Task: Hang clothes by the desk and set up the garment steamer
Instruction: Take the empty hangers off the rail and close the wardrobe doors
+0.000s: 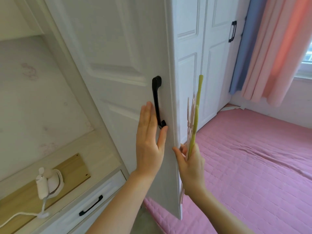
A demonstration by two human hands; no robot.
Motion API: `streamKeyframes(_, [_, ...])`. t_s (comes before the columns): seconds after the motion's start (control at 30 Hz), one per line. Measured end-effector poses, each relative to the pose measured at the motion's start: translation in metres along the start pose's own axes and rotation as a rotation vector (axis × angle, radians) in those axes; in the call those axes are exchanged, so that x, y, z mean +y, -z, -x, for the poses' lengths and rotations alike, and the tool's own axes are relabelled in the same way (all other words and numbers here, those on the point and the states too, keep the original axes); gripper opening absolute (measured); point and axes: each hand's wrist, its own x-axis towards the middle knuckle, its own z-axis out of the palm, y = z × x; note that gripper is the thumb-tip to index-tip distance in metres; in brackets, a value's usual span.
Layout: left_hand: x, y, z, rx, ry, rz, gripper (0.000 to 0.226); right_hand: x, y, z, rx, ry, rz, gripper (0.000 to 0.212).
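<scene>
White-painted wood filled most of what I saw: the wardrobe door (118,68) stood swung out toward me, its free edge running top to bottom between my two hands. My left hand (148,141) lay flat against the door's face, fingers straight and together, the thumb spread up to the lower foot of the black handle (157,102), holding nothing. My right hand (190,164) was just past that free edge, on the bed side, gripping a bunch of hangers (192,125), a yellow-green one outermost and several pale pink ones behind it. Their long axis ran nearly upright, parallel to the door edge and just beside it, tips above my fist and pink ends showing below my wrist; I could not tell how many there were, as they were seen edge-on. The fingertips of that hand seemed to touch the door's edge as well, though the view there was poor. So the hands were close but apart, the door's edge between them. I judged the coming move turned on that: the flat left hand was the one placed to push the door shut, while the right had to carry the hangers clear of the edge. Below left, near the desk's front edge (55,211), a white corded appliance (49,183), possibly the steamer, lay untouched.
</scene>
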Motion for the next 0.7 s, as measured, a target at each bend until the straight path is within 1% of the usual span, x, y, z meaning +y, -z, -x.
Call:
streamKeyframes(0.23, [-0.012, -0.059, -0.032, 0.027, -0.06, -0.039, 0.059, 0.023, 0.009, -0.066, 0.039, -0.035, -0.033, 0.018])
streamKeyframes(0.37, [-0.025, -0.085, -0.051, 0.034, -0.099, -0.102, 0.055, 0.035, 0.008, -0.101, 0.036, -0.047, -0.027, 0.017])
streamKeyframes(0.6, [-0.055, -0.113, -0.079, -0.008, -0.173, -0.35, 0.051, 0.055, -0.001, -0.159, 0.0, -0.064, 0.004, 0.012])
streamKeyframes(0.7, [-0.068, -0.119, -0.091, -0.06, -0.209, -0.461, 0.056, 0.061, -0.007, -0.183, -0.009, -0.071, 0.008, 0.014])
